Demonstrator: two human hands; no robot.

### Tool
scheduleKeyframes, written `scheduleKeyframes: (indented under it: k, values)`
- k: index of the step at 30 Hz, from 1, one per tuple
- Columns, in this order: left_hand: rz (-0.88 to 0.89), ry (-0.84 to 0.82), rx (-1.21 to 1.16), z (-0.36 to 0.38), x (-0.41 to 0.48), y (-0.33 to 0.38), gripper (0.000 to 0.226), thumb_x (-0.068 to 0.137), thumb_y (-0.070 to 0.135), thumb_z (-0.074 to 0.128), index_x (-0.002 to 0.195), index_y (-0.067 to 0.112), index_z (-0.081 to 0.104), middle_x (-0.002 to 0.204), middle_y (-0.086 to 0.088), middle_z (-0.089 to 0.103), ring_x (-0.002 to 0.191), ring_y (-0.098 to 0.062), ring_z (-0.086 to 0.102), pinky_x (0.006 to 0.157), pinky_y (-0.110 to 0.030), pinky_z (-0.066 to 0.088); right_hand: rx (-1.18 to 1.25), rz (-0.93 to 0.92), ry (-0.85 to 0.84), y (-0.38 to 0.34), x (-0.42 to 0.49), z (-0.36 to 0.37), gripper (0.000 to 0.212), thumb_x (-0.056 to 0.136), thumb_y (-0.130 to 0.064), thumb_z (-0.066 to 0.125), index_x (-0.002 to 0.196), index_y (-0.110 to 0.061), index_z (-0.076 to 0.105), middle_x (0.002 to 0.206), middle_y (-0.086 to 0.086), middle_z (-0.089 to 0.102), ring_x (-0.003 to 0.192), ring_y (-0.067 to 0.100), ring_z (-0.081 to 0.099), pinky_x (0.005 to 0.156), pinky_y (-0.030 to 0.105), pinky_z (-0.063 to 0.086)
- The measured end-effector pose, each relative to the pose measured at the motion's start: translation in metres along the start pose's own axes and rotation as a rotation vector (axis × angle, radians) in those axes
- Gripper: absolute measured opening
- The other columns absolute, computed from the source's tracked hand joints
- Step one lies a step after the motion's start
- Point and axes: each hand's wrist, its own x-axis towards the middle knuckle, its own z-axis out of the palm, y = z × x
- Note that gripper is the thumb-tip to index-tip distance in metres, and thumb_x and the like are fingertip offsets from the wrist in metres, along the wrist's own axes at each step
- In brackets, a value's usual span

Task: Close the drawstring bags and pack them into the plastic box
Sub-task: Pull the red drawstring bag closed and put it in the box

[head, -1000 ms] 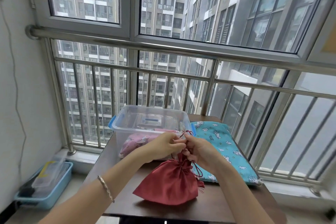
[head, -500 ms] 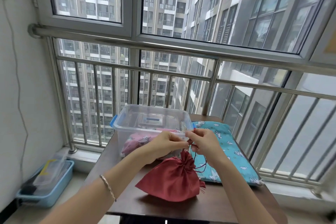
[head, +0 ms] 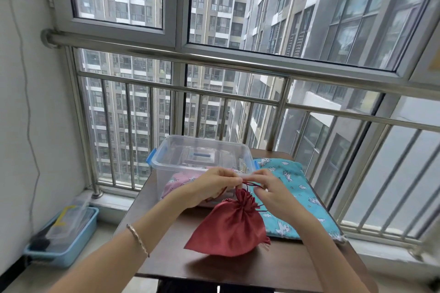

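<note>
A red drawstring bag lies on the dark wooden table, its neck gathered tight. Just above the neck, my left hand and my right hand each pinch the dark red drawstring. Behind them stands the clear plastic box with blue latches; a pink patterned bag lies inside it. A turquoise unicorn-print bag lies flat on the table to the right of the box.
A steel railing and window close off the far side, right behind the table. On the floor at the left, by the wall, sits a blue bin holding a clear lid.
My hands rose slightly and drew the cord out sideways. The red bag's neck has cinched tighter, and the bag leans a little more to the left.
</note>
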Motion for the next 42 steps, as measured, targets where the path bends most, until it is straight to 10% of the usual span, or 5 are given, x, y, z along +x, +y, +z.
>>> scheduleKeyframes:
  k: [6,17,25,31,42]
  values:
    - [0.030,-0.046,-0.008,0.002,0.002,0.002,0.018,0.094,0.019,0.059,0.088,0.003,0.066,0.086,-0.015,0.053,0.071,-0.018,0.048,0.062,-0.015,0.041,0.500,0.092,-0.021,-0.004,0.007,0.000,0.039,0.080,0.019,0.042,0.073,-0.009,0.068,0.079,-0.001,0.064,0.061,-0.002,0.051,0.056,0.011,0.038]
    - [0.151,0.174,0.400,0.002,0.014,-0.025,0.018,0.093,0.037,0.048,0.082,0.025,0.056,0.072,0.005,0.056,0.067,-0.014,0.049,0.067,-0.040,0.045,0.497,0.180,-0.368,0.003,0.007,0.002,0.019,0.093,-0.015,0.062,0.109,-0.008,0.055,0.065,0.002,0.053,0.054,0.009,0.042,0.054,0.019,0.031]
    - [0.194,0.120,0.212,0.011,0.006,-0.030,0.028,0.097,0.029,0.050,0.087,0.005,0.060,0.075,-0.008,0.069,0.074,-0.013,0.063,0.073,-0.034,0.050,0.689,0.207,-0.177,0.006,0.009,0.012,0.034,0.092,-0.030,0.061,0.123,-0.016,0.057,0.072,0.004,0.060,0.049,0.009,0.040,0.046,0.019,0.030]
    - [0.125,0.079,0.023,0.017,-0.005,-0.042,0.025,0.100,0.015,0.046,0.078,0.007,0.055,0.063,-0.006,0.066,0.075,-0.028,0.062,0.078,-0.035,0.050,1.135,0.303,0.028,0.019,0.005,0.024,0.040,0.083,-0.044,0.062,0.100,-0.009,0.072,0.095,0.008,0.072,0.090,0.020,0.064,0.077,0.032,0.050]
    - [0.054,0.193,-0.044,-0.004,-0.015,-0.056,0.031,0.099,0.016,0.049,0.074,0.010,0.066,0.082,-0.013,0.073,0.076,-0.024,0.066,0.074,-0.028,0.054,1.762,0.613,0.177,0.034,-0.013,0.031,0.045,0.099,-0.027,0.041,0.059,-0.009,0.052,0.052,0.006,0.054,0.049,0.022,0.061,0.075,0.041,0.045]
